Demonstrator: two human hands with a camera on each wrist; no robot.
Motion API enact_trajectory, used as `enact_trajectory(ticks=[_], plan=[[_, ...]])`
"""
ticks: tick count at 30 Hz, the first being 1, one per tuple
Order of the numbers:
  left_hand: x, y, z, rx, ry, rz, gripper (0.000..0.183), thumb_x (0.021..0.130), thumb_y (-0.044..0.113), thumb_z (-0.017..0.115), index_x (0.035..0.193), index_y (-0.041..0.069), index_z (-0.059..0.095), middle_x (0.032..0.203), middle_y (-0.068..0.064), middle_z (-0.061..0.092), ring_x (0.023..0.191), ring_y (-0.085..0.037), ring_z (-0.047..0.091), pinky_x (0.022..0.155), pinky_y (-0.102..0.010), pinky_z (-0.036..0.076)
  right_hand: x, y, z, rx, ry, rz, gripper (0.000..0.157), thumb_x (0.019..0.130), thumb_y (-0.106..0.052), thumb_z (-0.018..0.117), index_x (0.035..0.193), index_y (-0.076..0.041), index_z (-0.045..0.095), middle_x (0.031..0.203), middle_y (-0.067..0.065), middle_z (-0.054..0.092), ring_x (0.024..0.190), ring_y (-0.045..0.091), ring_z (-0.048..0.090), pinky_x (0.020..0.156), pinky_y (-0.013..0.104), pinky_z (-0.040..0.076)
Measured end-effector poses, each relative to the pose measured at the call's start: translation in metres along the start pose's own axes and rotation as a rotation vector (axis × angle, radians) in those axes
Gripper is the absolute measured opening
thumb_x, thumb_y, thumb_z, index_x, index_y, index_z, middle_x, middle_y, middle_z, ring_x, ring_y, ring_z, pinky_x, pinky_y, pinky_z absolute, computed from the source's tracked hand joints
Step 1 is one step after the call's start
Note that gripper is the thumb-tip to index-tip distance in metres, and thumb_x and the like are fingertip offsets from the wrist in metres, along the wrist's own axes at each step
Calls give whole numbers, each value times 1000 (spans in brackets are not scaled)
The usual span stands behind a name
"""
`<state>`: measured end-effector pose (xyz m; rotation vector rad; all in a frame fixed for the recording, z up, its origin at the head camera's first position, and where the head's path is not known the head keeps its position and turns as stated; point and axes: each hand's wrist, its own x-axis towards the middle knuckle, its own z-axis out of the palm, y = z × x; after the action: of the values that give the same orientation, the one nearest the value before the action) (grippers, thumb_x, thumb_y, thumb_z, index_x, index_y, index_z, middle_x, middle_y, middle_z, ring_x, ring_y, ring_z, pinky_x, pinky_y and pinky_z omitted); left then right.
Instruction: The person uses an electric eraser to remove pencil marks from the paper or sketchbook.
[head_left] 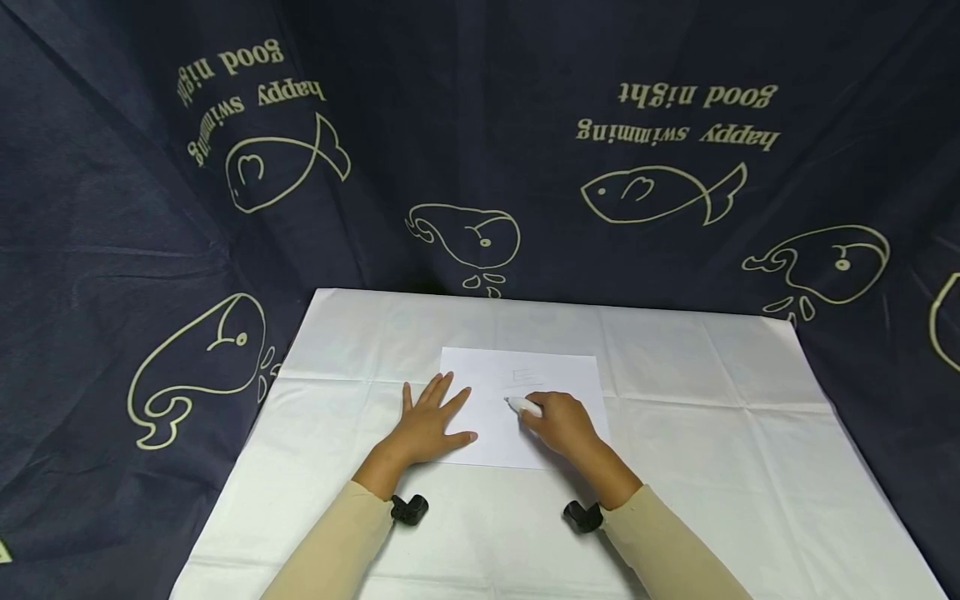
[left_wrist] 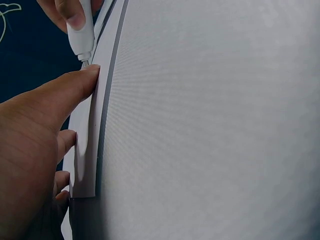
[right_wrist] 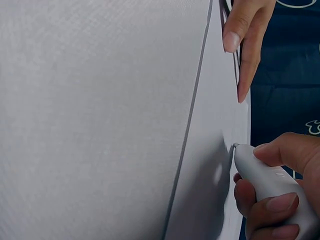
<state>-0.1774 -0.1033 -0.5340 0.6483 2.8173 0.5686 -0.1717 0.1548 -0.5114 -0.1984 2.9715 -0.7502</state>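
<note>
A sheet of white paper [head_left: 480, 433] carries faint thin lines near its top middle. My right hand [head_left: 561, 421] grips a thick white pen [right_wrist: 272, 182], thumb on one side and fingers curled round the other. The pen has a rounded, tapering nose and a narrow tip, which points left, right at the paper's surface. My left hand [head_left: 427, 427] lies with fingers spread over the paper's left edge, thumb pointing toward the pen. In the left wrist view the pen's tip shows just behind the left thumb [left_wrist: 82, 82].
Under the paper spreads a creased white cloth [head_left: 690, 467] covering the table. Beyond its far edge hangs a dark blue curtain [head_left: 465, 108] with fish and whale drawings. Each wrist wears a small black camera, the left one [head_left: 409, 510] and the right one [head_left: 582, 517].
</note>
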Motion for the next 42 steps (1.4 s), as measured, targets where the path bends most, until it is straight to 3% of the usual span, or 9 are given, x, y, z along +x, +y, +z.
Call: enact_trajectory(ticks=[11,42], plan=[[0,1,-1,4,-2,0,79,93,60,61,159,23,35,171,-13,14,160,-33,8,117,-76,-5,2,-1,1,11,-26,10,31,90,-28,73,116,-12,76,97,9,77,73,18,59,65,35,48],[1,-1,2,7,-5,-2,80,94,60,60,159,24,34,171,-11,13,160,-32,7,118,-75,-6,1,3,0,35,14,47,32,90,-25,72,117,-10,76,102,12,78,79,22,64,72,41,53]])
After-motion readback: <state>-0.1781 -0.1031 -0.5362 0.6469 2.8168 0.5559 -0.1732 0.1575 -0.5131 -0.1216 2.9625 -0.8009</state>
